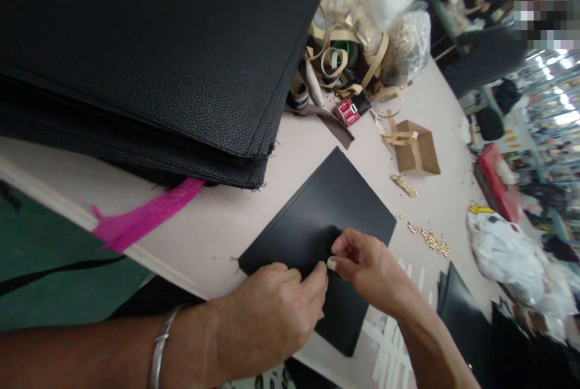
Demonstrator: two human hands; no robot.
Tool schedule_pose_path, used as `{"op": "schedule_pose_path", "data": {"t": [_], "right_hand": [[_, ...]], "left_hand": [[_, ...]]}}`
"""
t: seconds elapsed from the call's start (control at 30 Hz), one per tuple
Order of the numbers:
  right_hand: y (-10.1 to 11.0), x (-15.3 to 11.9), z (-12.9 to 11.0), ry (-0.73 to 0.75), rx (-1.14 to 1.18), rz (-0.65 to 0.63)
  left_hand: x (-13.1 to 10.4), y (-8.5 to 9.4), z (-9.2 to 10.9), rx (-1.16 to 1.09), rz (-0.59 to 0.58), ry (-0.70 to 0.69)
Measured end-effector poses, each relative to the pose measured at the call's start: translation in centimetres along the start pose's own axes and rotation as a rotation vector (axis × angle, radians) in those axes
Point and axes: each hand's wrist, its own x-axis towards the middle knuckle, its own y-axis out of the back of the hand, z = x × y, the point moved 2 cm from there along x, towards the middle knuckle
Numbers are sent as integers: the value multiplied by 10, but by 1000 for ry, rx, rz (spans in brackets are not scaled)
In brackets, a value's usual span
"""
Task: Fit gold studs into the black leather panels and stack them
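Both our hands meet over a black panel (324, 220) that lies flat on the pale worktop (217, 220), near its front edge. Our left hand (272, 313) rests on the panel's near part, knuckles up and fingers curled, its thumb and forefinger closed together at a spot on the panel's face. Our right hand (367, 265) comes in from the right, its thumb and forefinger pinched tight at that same spot, so the fingertips of the two hands touch. Whatever small thing sits between them is too small for us to tell. A metal bangle (161, 340) circles our left wrist.

Behind the panel, to the left, a tall stack of black sheets (149, 57) stands on the worktop, with a pink strip (145, 217) poking out from under it. Farther back lies a heap of tan straps (344, 57) and clear bags (385, 2), and beside it a small red box (348, 112). A cardboard box (417, 147) sits well to the right of the panel, with gold fittings (430, 239) scattered near it.
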Motion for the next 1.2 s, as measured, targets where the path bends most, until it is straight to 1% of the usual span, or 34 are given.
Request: {"op": "schedule_pose_path", "data": {"t": [0.07,0.17,0.27,0.37,0.4,0.47,0.53,0.6,0.67,0.77,0.87,0.93,1.0,1.03,1.1,1.13,1.17,1.2], "right_hand": [[1,5,-2,-10,-23,-4],[1,8,-3,-11,-24,44],[2,3,4,-10,18,159],[8,-11,23,-14,56,326],[11,-16,32,-54,51,392],[19,-24,51,-182,26,503],[24,-28,64,-297,16,564],[27,-27,69,-333,46,590],[27,-23,69,-327,103,623],[26,-17,65,-290,233,672],[20,-14,63,-218,402,724],[14,-17,61,-145,519,741],[9,-27,59,-65,622,734],[9,-38,61,-26,663,724],[17,-69,73,27,728,728],[26,-89,87,41,755,746],[38,-111,107,6,784,817],[54,-134,133,-78,757,887]], "left_hand": [[1,-1,0,-2,-7,-5],[3,0,0,20,4,22],[5,4,1,31,22,39],[4,5,1,9,16,69],[4,5,1,3,12,83],[4,4,1,3,1,102],[4,3,0,20,-7,101],[4,2,1,49,-1,88],[4,0,1,81,22,73],[2,-7,-4,95,94,69],[4,-15,-11,67,175,62],[7,-13,-14,35,186,72],[9,-4,-13,-63,167,112],[10,4,-11,-143,152,138],[9,20,-6,-338,120,202],[9,28,-4,-423,113,241],[8,35,-2,-498,104,266],[6,41,0,-553,95,282]]}}
